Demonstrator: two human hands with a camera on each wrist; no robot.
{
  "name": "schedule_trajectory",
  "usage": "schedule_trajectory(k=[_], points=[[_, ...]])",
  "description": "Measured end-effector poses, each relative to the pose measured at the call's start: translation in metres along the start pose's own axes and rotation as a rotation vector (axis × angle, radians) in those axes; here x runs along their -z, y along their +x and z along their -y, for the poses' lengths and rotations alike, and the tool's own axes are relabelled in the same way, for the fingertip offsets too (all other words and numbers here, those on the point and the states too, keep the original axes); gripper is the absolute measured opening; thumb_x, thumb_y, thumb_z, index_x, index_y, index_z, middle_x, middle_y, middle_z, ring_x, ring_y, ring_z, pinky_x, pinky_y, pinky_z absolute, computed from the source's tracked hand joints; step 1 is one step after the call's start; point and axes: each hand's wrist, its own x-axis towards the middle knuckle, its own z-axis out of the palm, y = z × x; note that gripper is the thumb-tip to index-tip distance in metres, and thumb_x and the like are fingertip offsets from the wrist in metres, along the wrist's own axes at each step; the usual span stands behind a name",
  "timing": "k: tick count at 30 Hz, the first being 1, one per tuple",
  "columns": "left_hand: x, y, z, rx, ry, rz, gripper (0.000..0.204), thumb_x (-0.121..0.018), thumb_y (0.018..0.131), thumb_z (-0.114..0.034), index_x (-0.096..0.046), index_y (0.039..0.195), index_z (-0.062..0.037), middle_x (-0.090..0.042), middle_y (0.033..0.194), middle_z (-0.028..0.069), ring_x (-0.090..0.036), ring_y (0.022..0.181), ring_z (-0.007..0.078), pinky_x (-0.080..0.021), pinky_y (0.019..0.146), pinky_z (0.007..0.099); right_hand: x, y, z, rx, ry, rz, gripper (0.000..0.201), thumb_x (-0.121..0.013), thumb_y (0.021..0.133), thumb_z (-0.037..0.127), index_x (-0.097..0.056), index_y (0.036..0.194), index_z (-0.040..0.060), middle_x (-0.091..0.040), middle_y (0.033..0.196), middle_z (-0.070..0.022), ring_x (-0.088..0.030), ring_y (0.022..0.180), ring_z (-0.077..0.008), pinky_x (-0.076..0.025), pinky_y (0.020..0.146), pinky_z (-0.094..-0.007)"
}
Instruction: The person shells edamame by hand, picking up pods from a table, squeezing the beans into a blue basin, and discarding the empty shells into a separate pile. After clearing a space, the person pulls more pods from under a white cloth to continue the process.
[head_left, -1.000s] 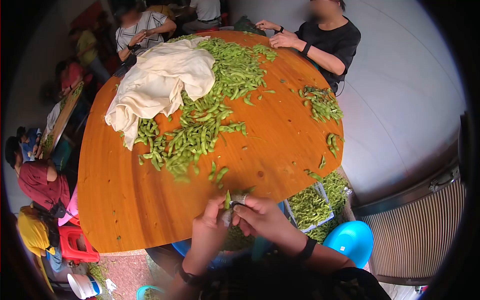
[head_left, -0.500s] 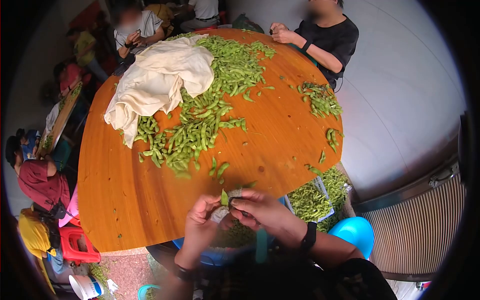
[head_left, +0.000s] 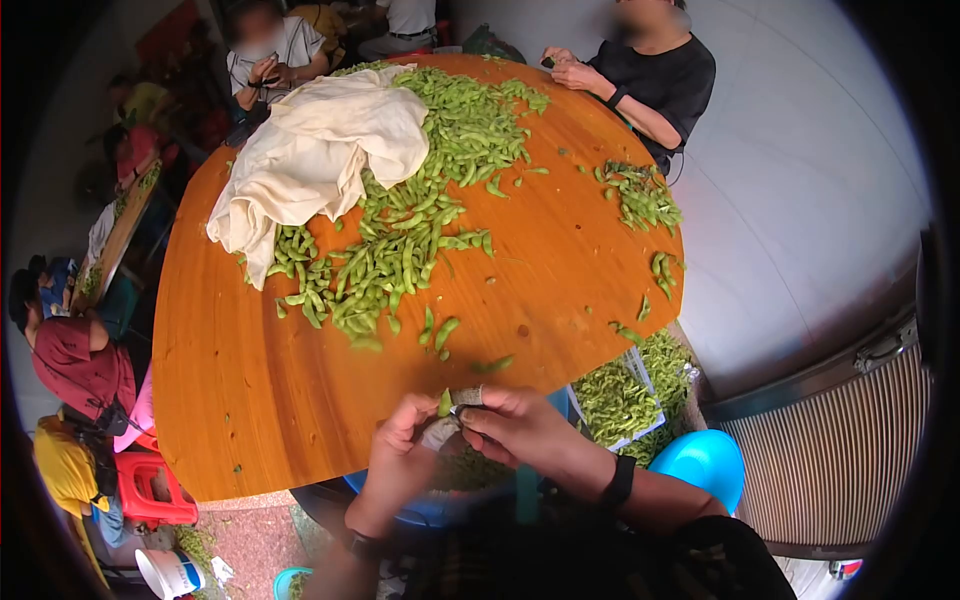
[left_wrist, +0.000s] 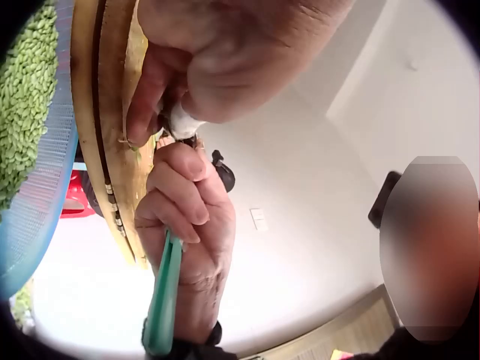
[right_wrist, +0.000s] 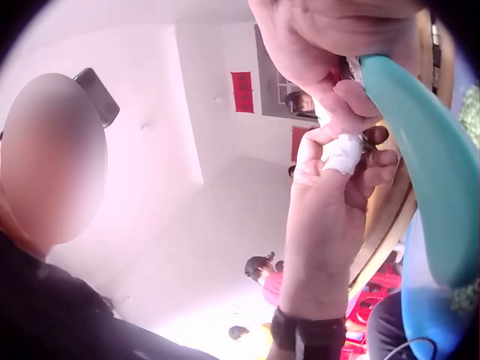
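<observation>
Near the table's front edge, my left hand pinches a green soybean pod between thumb and fingers. White tape wraps its thumb. Close against the pod is my right hand, with a woven wrap on one finger. Its lower fingers curl round a long teal handle, which sticks out behind the palm; the tool's working end is mostly hidden. Both hands are above a blue basin. Shelled green beans lie in a blue mesh container beside them.
Many pods are heaped on the round wooden table, partly under a cream cloth. A crate of pods and a blue bowl stand right. Two people sit across the table; a red stool is at left.
The hands stay together at the table's edge with small finger shifts. Less of the pod shows above the left fingertips than half a second ago.
</observation>
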Motion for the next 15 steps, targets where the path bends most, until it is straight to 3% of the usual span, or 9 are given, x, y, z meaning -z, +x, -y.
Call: schedule_trajectory(k=[2, 5, 7, 9, 10, 13, 15], points=[[0.002, 0.000, 0.000, 0.031, -0.229, -0.013, 0.029, -0.049, 0.090, 0.013, -0.054, 0.112, -0.0052, -0.067, 0.097, 0.0073, -0.065, 0.084, 0.0143, -0.053, 0.075, 0.0252, -0.002, 0.001, -0.002, 0.030, 0.000, -0.028, 0.015, -0.050, 0.099, 0.014, -0.059, 0.089, 0.0063, -0.052, 0.066, 0.0028, -0.041, 0.046, -0.0045, -0.029, 0.039, -0.0225], [0.008, 0.000, -0.002, 0.060, -0.339, 0.027, 0.031, -0.046, 0.091, 0.013, -0.052, 0.116, -0.0049, -0.067, 0.100, 0.0096, -0.066, 0.084, 0.0164, -0.054, 0.074, 0.0271, 0.001, 0.003, 0.000, -0.007, 0.091, -0.011, 0.015, -0.050, 0.099, 0.014, -0.059, 0.090, 0.0069, -0.051, 0.065, 0.0030, -0.039, 0.045, -0.0043, -0.028, 0.039, -0.0221], [0.010, 0.003, -0.008, 0.071, -0.358, 0.030, 0.031, -0.046, 0.092, 0.012, -0.050, 0.118, -0.0044, -0.067, 0.101, 0.0103, -0.067, 0.082, 0.0176, -0.055, 0.069, 0.0278, 0.004, 0.004, 0.004, -0.017, 0.094, 0.001, 0.013, -0.051, 0.099, 0.015, -0.060, 0.094, 0.0071, -0.051, 0.065, 0.0033, -0.039, 0.045, -0.0039, -0.027, 0.039, -0.0217], [0.011, 0.006, -0.016, 0.237, -0.396, 0.013, 0.025, -0.049, 0.096, 0.002, -0.050, 0.119, -0.0066, -0.066, 0.096, 0.0108, -0.067, 0.070, 0.0172, -0.054, 0.058, 0.0252, 0.010, 0.005, 0.005, -0.108, 0.098, 0.062, 0.013, -0.051, 0.099, 0.015, -0.062, 0.100, 0.0072, -0.051, 0.066, 0.0047, -0.039, 0.047, -0.0034, -0.028, 0.040, -0.0207], [0.011, 0.006, -0.017, 0.233, -0.396, 0.009, 0.025, -0.049, 0.096, 0.002, -0.050, 0.119, -0.0066, -0.066, 0.096, 0.0108, -0.067, 0.070, 0.0172, -0.054, 0.058, 0.0252, 0.011, 0.004, 0.006, -0.107, 0.095, 0.065, 0.013, -0.051, 0.099, 0.015, -0.062, 0.100, 0.0072, -0.051, 0.066, 0.0047, -0.039, 0.047, -0.0034, -0.028, 0.040, -0.0207], [0.005, 0.003, -0.015, 0.187, -0.372, -0.052, 0.022, -0.054, 0.095, -0.003, -0.053, 0.117, -0.0068, -0.067, 0.091, 0.0078, -0.064, 0.062, 0.0139, -0.051, 0.051, 0.0228, 0.009, -0.002, 0.003, 0.038, -0.105, 0.035, 0.013, -0.053, 0.097, 0.012, -0.062, 0.104, 0.0059, -0.053, 0.064, 0.0013, -0.047, 0.048, -0.0085, -0.036, 0.042, -0.0252], [0.004, 0.003, -0.010, 0.205, -0.264, -0.203, 0.018, -0.058, 0.095, -0.007, -0.056, 0.113, -0.0073, -0.067, 0.087, 0.0047, -0.060, 0.057, 0.0100, -0.047, 0.047, 0.0202, 0.007, -0.007, -0.001, 0.581, -0.654, -0.212, 0.013, -0.055, 0.093, 0.009, -0.061, 0.103, 0.0033, -0.056, 0.062, -0.0088, -0.056, 0.051, -0.0193, -0.043, 0.047, -0.0323]])
